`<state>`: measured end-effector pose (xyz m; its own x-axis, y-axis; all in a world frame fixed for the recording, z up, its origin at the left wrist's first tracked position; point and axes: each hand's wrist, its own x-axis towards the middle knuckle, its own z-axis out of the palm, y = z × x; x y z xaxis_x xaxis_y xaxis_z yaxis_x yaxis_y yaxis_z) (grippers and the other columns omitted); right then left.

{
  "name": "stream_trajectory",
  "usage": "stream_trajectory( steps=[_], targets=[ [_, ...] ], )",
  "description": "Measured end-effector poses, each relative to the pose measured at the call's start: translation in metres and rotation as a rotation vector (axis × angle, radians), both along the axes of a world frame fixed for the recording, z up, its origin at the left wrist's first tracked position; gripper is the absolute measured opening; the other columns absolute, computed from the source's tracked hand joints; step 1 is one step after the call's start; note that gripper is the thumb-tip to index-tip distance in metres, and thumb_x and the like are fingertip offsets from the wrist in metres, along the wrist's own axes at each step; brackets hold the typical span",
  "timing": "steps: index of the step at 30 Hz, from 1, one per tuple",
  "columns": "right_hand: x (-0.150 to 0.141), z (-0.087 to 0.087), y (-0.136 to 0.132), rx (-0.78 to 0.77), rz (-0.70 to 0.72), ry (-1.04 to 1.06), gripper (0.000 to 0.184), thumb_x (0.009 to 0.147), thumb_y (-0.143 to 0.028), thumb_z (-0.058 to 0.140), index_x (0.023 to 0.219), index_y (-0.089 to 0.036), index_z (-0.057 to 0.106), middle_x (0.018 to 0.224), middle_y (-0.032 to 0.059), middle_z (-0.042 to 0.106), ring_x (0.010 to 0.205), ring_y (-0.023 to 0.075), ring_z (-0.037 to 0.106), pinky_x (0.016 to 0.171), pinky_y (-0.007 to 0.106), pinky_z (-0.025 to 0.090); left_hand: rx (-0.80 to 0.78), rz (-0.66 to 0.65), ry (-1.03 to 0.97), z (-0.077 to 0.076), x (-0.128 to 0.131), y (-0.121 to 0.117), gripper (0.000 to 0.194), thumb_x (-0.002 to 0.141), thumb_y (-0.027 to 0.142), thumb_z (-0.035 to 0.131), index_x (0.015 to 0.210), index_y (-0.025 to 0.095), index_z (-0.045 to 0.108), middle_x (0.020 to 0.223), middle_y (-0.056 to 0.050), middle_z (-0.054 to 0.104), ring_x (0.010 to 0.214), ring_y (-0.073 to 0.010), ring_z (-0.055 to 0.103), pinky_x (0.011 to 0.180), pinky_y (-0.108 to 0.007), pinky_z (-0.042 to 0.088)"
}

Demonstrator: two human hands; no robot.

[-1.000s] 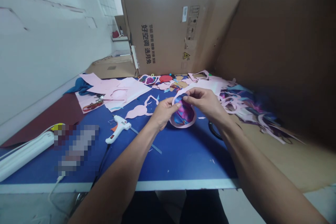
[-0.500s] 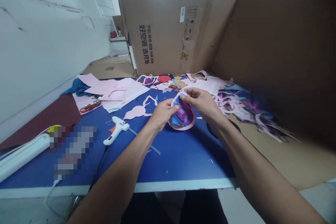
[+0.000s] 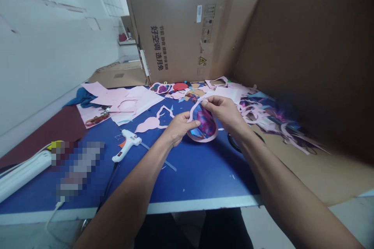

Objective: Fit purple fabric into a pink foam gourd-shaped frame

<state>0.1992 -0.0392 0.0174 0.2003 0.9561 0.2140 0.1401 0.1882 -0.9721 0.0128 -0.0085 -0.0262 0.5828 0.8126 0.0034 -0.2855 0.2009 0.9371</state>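
Pink borders the one patterned piece (image 3: 205, 122) in play here, its middle swirling blue and purple, and it's up above the blue tabletop (image 3: 201, 175)! Let's count around it: one white glue gun (image 3: 127, 146) to the left, one translucent stick (image 3: 170, 165) running from its back end and passing behind the forearm, one pink cut-out (image 3: 147, 124) lying flat, one red disc (image 3: 180, 86) farther back. One black ring (image 3: 232, 144) sits partly hidden by the right forearm. The pink scraps (image 3: 251, 113) on the right overlap too much to count.

Now the hands, two of them, both busy! The left hand (image 3: 179, 126) grips the left edge, thumb pressed flat over the patterned face, fingers curled behind. The right hand (image 3: 223, 111) is closed to a tight pinch, thumb and forefinger meeting at the upper rim.

And the piece? Right between the two hands, touching both, tilted, its rounded lower end hanging below the fingertips, well to the right of the glue gun.
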Motion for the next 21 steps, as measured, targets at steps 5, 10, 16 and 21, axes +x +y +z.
stream_trajectory(
  steps=[5,10,16,21],
  targets=[
    [0.0006,0.0008,-0.0006,0.007,-0.006,-0.020,0.037,0.077,-0.054,0.088,0.081,-0.021,0.072,0.076,0.0012,0.068,0.067,0.0159,0.054,0.065,0.031,0.046,0.006,0.008,0.022,-0.0013,0.0003,0.0004,0.045,0.065,0.029,0.103,0.101,0.014,0.081,0.092,-0.007,0.083,0.074,-0.0177,0.076,0.079,-0.032,0.061],
    [0.0042,-0.0025,0.0004,0.016,0.007,-0.046,0.048,0.085,-0.065,0.082,0.072,-0.023,0.063,0.066,-0.0018,0.057,0.063,0.0151,0.046,0.062,0.031,0.041,0.001,0.008,0.024,0.0010,-0.0012,0.0016,0.040,0.065,0.027,0.101,0.096,0.014,0.081,0.089,-0.006,0.082,0.067,-0.0156,0.073,0.072,-0.029,0.059],
    [0.0026,-0.0004,-0.0009,0.002,0.032,-0.039,0.052,0.079,-0.072,0.085,0.079,-0.023,0.069,0.074,0.0003,0.064,0.066,0.0161,0.049,0.063,0.032,0.041,0.021,0.015,0.037,0.0016,-0.0016,0.0017,0.037,0.067,0.027,0.099,0.096,0.015,0.081,0.084,-0.005,0.081,0.068,-0.0168,0.073,0.073,-0.030,0.060],
    [-0.0029,0.0046,-0.0023,-0.041,0.042,0.015,0.051,0.061,-0.059,0.100,0.081,-0.021,0.072,0.074,0.0002,0.068,0.064,0.0152,0.051,0.061,0.031,0.044,0.045,0.024,0.052,0.0014,-0.0013,0.0018,0.034,0.068,0.026,0.098,0.096,0.015,0.081,0.087,-0.006,0.082,0.072,-0.0175,0.074,0.075,-0.030,0.060]
  ],
)
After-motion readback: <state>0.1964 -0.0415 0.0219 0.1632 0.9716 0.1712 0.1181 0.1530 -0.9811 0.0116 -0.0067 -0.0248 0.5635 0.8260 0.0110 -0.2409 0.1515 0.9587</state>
